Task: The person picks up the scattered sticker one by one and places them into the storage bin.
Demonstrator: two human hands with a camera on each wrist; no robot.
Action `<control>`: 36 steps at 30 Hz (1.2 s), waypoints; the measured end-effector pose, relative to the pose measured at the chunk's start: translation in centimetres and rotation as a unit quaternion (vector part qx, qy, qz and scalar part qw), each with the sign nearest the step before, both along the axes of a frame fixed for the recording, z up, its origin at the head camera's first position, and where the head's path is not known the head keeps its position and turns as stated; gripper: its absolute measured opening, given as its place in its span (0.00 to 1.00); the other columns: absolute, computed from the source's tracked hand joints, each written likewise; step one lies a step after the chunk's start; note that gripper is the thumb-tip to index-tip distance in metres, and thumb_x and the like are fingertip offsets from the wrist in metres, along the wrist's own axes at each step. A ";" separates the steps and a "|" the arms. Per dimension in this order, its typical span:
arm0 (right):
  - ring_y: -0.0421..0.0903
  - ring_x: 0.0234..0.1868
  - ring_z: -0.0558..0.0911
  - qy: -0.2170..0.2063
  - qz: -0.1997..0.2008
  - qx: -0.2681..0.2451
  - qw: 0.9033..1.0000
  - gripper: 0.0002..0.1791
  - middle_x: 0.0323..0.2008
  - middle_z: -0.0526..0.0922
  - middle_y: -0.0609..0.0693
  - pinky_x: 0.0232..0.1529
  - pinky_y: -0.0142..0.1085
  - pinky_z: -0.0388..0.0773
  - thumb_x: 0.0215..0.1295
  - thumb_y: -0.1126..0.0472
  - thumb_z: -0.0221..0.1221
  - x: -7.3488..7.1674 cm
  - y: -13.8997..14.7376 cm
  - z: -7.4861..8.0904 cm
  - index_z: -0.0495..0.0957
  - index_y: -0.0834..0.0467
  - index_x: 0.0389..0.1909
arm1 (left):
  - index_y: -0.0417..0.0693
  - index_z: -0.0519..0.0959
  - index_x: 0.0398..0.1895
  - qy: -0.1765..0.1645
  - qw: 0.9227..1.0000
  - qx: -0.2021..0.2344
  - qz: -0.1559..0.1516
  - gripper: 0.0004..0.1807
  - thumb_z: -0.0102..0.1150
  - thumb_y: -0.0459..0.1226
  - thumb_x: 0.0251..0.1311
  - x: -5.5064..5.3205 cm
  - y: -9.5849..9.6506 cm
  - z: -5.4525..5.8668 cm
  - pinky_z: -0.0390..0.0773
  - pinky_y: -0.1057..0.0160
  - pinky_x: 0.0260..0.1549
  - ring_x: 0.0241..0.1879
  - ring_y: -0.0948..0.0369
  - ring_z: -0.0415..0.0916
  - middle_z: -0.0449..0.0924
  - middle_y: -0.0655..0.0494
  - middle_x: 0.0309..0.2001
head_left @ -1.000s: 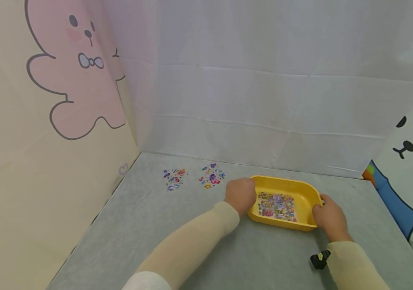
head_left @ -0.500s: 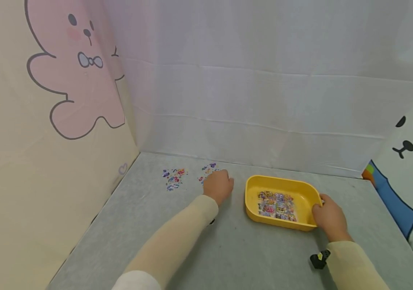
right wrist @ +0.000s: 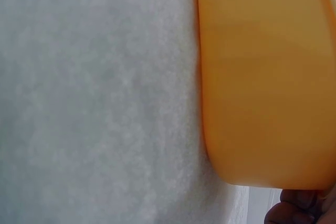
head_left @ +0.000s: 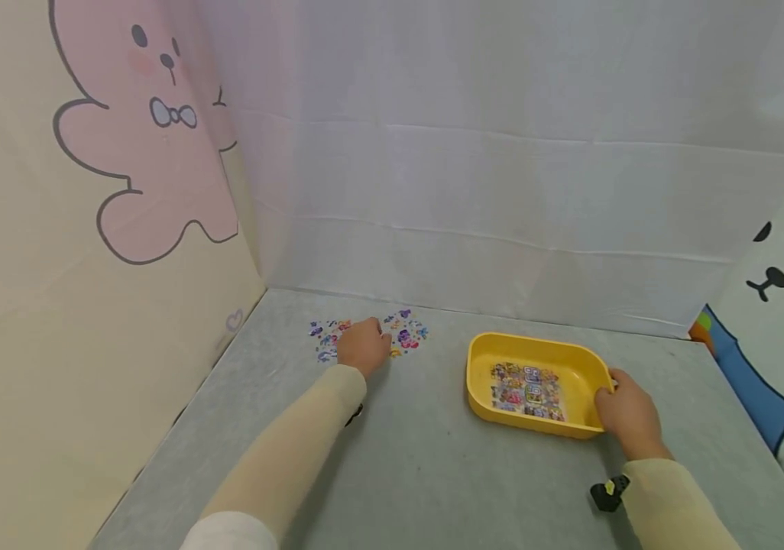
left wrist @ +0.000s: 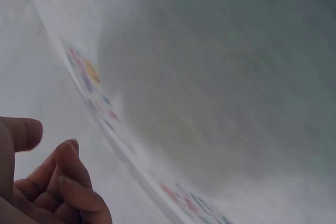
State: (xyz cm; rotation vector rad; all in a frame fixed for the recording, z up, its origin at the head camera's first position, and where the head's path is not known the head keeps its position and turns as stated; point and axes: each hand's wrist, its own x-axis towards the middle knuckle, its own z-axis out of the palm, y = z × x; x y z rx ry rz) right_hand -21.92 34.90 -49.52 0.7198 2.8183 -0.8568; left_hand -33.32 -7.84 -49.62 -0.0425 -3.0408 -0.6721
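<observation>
My right hand [head_left: 629, 412] grips the right end of a yellow tray [head_left: 579, 386]; its curled fingertips [right wrist: 286, 214] show below the tray's wall in the right wrist view. Inside the tray lies a patch of small colourful printed stickers [head_left: 526, 391]. Over on the left, my left hand [head_left: 363, 345] is above the table between two flower sticker sheets, the left one [head_left: 326, 332] partly covered by it and the right one [head_left: 409, 336] mostly visible. In the left wrist view the thumb [left wrist: 26, 134] stands apart from loosely bent fingers, with nothing between them.
A grey cloth-covered table [head_left: 447, 489] meets a white curtain [head_left: 502, 191] at the back. On the left hangs a cream sheet with a pink bear [head_left: 151, 153]. A black wrist camera [head_left: 607, 495] sits at the right sleeve.
My left hand has let go of the tray's left end and moved left over the table to the flower stickers. The right hand keeps its grip, and the tray stays nearly in place.
</observation>
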 end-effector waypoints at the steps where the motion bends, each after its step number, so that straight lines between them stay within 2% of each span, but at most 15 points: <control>1: 0.70 0.58 0.71 -0.001 -0.001 -0.001 1.000 0.34 0.66 0.65 0.77 0.60 0.64 0.69 0.74 0.60 0.42 0.0 0.0 0.0 0.54 0.72 0.76 | 0.44 0.82 0.45 -0.001 1.000 0.005 0.004 0.15 0.59 0.47 0.72 -0.4 -0.6 -0.2 0.80 0.53 0.28 0.29 0.55 0.79 0.84 0.50 0.35; 4: 0.69 0.57 0.72 -0.003 -0.005 -0.003 1.000 0.33 0.65 0.66 0.77 0.59 0.63 0.69 0.73 0.60 0.42 0.0 -0.1 0.0 0.54 0.72 0.76 | 0.41 0.79 0.57 0.007 1.000 0.013 0.007 0.21 0.60 0.47 0.71 -1.5 -2.7 -1.1 0.81 0.47 0.42 0.43 0.49 0.82 0.84 0.45 0.49; 8: 0.68 0.56 0.72 -0.004 -0.010 -0.005 1.000 0.33 0.65 0.66 0.77 0.59 0.63 0.70 0.73 0.61 0.42 0.0 -0.2 0.0 0.54 0.72 0.75 | 0.40 0.72 0.69 0.019 1.000 0.014 -0.007 0.29 0.58 0.46 0.71 -3.0 -5.8 -2.6 0.74 0.41 0.58 0.60 0.42 0.73 0.75 0.39 0.62; 10: 0.69 0.56 0.72 -0.003 -0.010 -0.004 1.000 0.33 0.65 0.66 0.77 0.58 0.63 0.70 0.74 0.61 0.42 0.1 -0.2 0.0 0.54 0.72 0.75 | 0.41 0.70 0.70 0.028 1.000 -0.002 -0.013 0.30 0.58 0.46 0.70 -3.7 -7.3 -3.3 0.71 0.40 0.60 0.62 0.40 0.71 0.73 0.37 0.64; 14: 0.68 0.56 0.72 -0.003 -0.013 -0.005 1.000 0.33 0.66 0.65 0.77 0.58 0.63 0.70 0.74 0.61 0.42 0.1 -0.3 0.0 0.54 0.72 0.76 | 0.43 0.73 0.70 0.046 0.998 -0.042 -0.005 0.28 0.58 0.46 0.70 -4.7 -10.2 -4.2 0.70 0.38 0.60 0.61 0.38 0.69 0.72 0.36 0.63; 18: 0.68 0.56 0.72 -0.004 -0.014 -0.003 1.000 0.33 0.66 0.65 0.77 0.58 0.63 0.70 0.75 0.61 0.42 0.0 -0.3 0.0 0.54 0.71 0.76 | 0.48 0.75 0.70 0.038 0.996 -0.075 0.000 0.26 0.56 0.45 0.72 -5.4 -12.4 -4.6 0.68 0.36 0.60 0.63 0.37 0.68 0.71 0.35 0.65; 21: 0.68 0.55 0.72 -0.004 -0.011 -0.002 1.000 0.33 0.66 0.65 0.77 0.58 0.63 0.70 0.75 0.61 0.43 -0.1 -0.3 0.1 0.54 0.72 0.76 | 0.50 0.74 0.71 0.021 0.997 -0.081 0.003 0.26 0.55 0.45 0.73 -5.8 -13.6 -5.0 0.66 0.34 0.61 0.67 0.36 0.64 0.68 0.34 0.68; 27: 0.66 0.54 0.72 -0.016 -0.015 -0.014 1.000 0.33 0.67 0.64 0.76 0.59 0.62 0.71 0.75 0.61 0.43 -0.6 -0.4 0.2 0.53 0.71 0.76 | 0.49 0.68 0.76 -0.025 0.998 -0.060 0.021 0.29 0.52 0.44 0.73 -6.1 -14.1 -5.4 0.61 0.32 0.65 0.71 0.35 0.59 0.63 0.34 0.72; 31: 0.66 0.54 0.72 -0.018 -0.024 -0.016 0.999 0.33 0.67 0.64 0.76 0.59 0.62 0.72 0.75 0.61 0.43 -0.5 -0.4 0.2 0.53 0.71 0.77 | 0.47 0.65 0.77 -0.035 0.998 -0.050 0.026 0.30 0.49 0.40 0.73 -6.4 -13.4 -6.2 0.59 0.33 0.67 0.72 0.35 0.57 0.61 0.34 0.74; 36: 0.66 0.54 0.72 -0.018 -0.029 -0.020 0.999 0.33 0.67 0.64 0.76 0.59 0.62 0.72 0.76 0.61 0.43 -0.2 -0.5 0.3 0.52 0.71 0.77 | 0.46 0.65 0.77 -0.039 0.998 -0.048 0.015 0.31 0.46 0.38 0.72 -6.6 -12.8 -6.5 0.54 0.34 0.70 0.75 0.35 0.52 0.57 0.34 0.76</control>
